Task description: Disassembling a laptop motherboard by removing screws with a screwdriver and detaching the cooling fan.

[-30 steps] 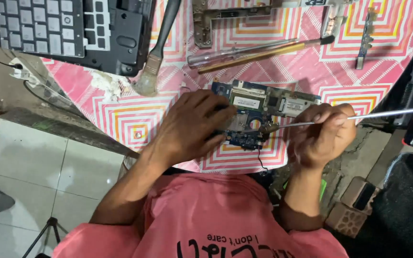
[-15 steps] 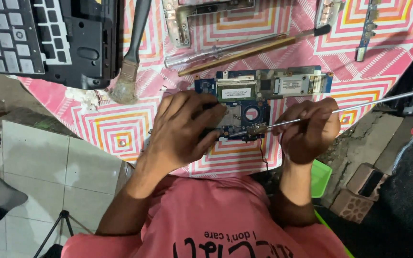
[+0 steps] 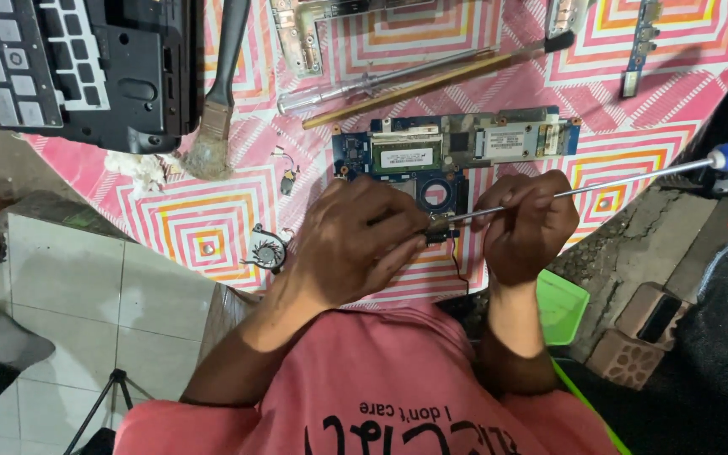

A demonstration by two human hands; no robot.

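A blue laptop circuit board (image 3: pixel 457 147) lies on the pink patterned tablecloth (image 3: pixel 187 219). My left hand (image 3: pixel 355 244) rests on the board's near edge, fingers curled and pressing down on it. My right hand (image 3: pixel 528 227) is closed around the thin metal shaft of a long screwdriver (image 3: pixel 634 177), whose blue handle sticks out to the right. Its tip meets a small dark part at the board's near edge, between my two hands. A thin black wire hangs down from there.
An opened black laptop base with keyboard (image 3: pixel 69 67) sits far left, beside a paintbrush (image 3: pixel 212 126). A small round fan (image 3: pixel 267 251), a clear-handled screwdriver (image 3: pixel 381 80), a wooden stick (image 3: pixel 431 84), a metal bracket (image 3: pixel 305 34) and a small board (image 3: pixel 642 42) lie around. A green tub (image 3: pixel 562 303) is below.
The view has shifted, so the board and the tools sit a little differently in the frame. Both hands stay at the board's near edge, with the screwdriver tip still on it.
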